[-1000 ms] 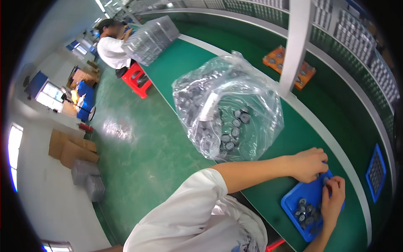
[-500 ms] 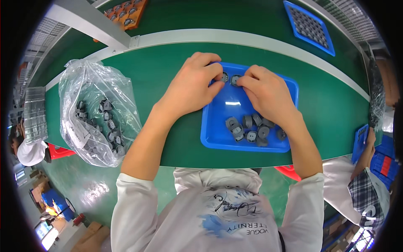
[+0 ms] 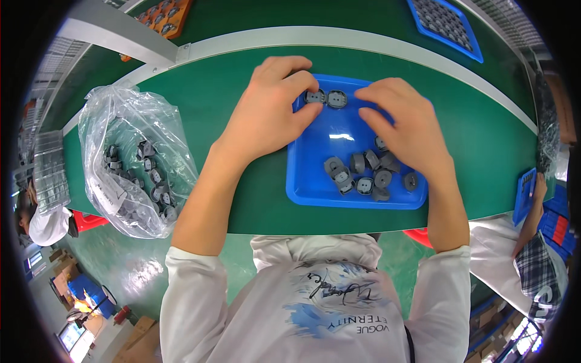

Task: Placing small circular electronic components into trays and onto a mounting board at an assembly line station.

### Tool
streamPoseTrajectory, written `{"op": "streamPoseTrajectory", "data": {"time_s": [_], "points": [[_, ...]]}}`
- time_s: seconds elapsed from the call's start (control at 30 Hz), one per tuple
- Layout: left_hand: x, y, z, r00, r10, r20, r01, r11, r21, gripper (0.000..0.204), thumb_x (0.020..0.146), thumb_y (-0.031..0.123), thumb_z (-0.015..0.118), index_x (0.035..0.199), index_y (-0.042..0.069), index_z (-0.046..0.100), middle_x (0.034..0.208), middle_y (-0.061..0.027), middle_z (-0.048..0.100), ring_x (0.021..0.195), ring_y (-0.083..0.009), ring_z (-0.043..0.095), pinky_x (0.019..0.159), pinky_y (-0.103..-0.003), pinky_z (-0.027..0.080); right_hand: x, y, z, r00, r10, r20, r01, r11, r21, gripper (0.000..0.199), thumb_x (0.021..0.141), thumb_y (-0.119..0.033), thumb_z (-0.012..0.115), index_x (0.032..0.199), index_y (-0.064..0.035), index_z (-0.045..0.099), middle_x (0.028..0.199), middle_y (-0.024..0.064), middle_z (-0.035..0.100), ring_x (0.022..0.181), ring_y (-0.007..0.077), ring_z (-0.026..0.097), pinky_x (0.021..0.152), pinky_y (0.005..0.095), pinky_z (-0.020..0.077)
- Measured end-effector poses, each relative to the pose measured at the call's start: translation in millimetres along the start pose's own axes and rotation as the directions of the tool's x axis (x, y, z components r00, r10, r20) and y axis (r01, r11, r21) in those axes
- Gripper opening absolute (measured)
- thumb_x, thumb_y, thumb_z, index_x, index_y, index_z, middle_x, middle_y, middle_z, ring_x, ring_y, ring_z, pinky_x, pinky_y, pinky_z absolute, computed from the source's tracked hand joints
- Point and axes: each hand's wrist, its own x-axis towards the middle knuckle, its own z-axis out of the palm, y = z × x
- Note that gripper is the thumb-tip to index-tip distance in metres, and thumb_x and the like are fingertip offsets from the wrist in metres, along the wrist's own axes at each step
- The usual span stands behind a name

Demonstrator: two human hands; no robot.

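A shallow blue tray (image 3: pixel 315 175) lies on the green bench in front of me. Two small grey round plastic parts sit side by side at its far left corner: a left part (image 3: pixel 315 97) and a right part (image 3: pixel 336 99). My left hand (image 3: pixel 272 103) reaches over the tray's left rim, thumb and fingers closed about the left part. My right hand (image 3: pixel 408 121) hovers over the tray's right side, thumb and fingers apart with nothing between them. Several more such parts (image 3: pixel 382 178) lie loosely heaped in the tray's near right area, some partly under my right hand.
A clear plastic bag (image 3: pixel 133 175) holding several grey parts stands on the bench at left. Beyond the white rail (image 3: pixel 327 37) lie an orange tray (image 3: pixel 166 19) and another blue tray (image 3: pixel 445 27) filled with parts. Another person's arm (image 3: pixel 532 212) shows at far right.
My right hand has let go of the right part and drawn away to the right, its fingers opening. The left hand stays at the left part. The whole view has shifted slightly.
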Motion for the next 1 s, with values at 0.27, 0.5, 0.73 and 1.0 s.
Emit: {"op": "streamPoseTrajectory", "data": {"time_s": [0.27, 0.5, 0.73, 1.0], "points": [[-11, 43, -21, 0.906, 0.188, 0.378, -0.139, 0.978, -0.154, 0.032, 0.069, 0.006, 0.077, 0.101, 0.009, 0.071, 0.102, -0.0091, 0.061, 0.096, -0.0309, 0.056, 0.087, -0.041, 0.049, -12, 6, -28, 0.954, -0.111, 0.28, 0.063, 0.983, 0.174, 0.033, 0.075, -0.009, 0.077, 0.107, -0.0043, 0.07, 0.111, 0.0105, 0.065, 0.107, 0.0317, 0.06, 0.092, 0.0407, 0.0503], [-14, 43, -3, 0.88, 0.13, 0.457, -0.12, 0.992, -0.051, 0.031, 0.07, 0.002, 0.072, 0.1, 0.007, 0.067, 0.102, -0.0088, 0.059, 0.105, -0.0317, 0.051, 0.093, -0.041, 0.045, -17, 21, -38, 0.904, -0.012, 0.426, -0.06, 0.986, 0.155, 0.036, 0.074, -0.005, 0.073, 0.109, -0.0042, 0.068, 0.118, 0.0099, 0.061, 0.11, 0.0294, 0.058, 0.092, 0.0388, 0.0504], [-9, 37, 8, 0.963, 0.109, 0.245, -0.074, 0.986, -0.148, 0.031, 0.068, -0.006, 0.067, 0.096, 0.004, 0.06, 0.087, -0.0095, 0.059, 0.092, -0.0318, 0.056, 0.08, -0.04, 0.048, -8, 13, -39, 0.749, 0.131, 0.65, -0.285, 0.948, 0.138, 0.035, 0.074, -0.005, 0.069, 0.11, -0.0032, 0.067, 0.103, 0.0104, 0.063, 0.104, 0.0303, 0.059, 0.086, 0.0394, 0.0494], [-10, 39, 15, 0.978, 0.135, 0.159, -0.1, 0.972, -0.213, 0.028, 0.065, -0.01, 0.064, 0.088, 0.005, 0.058, 0.086, -0.0099, 0.057, 0.088, -0.0317, 0.055, 0.076, -0.04, 0.048, -12, 2, -5, 0.95, -0.159, 0.27, 0.081, 0.957, 0.278, 0.041, 0.077, -0.034, 0.079, 0.103, -0.0032, 0.068, 0.098, 0.0121, 0.064, 0.1, 0.0331, 0.057, 0.091, 0.0423, 0.0463]]}}
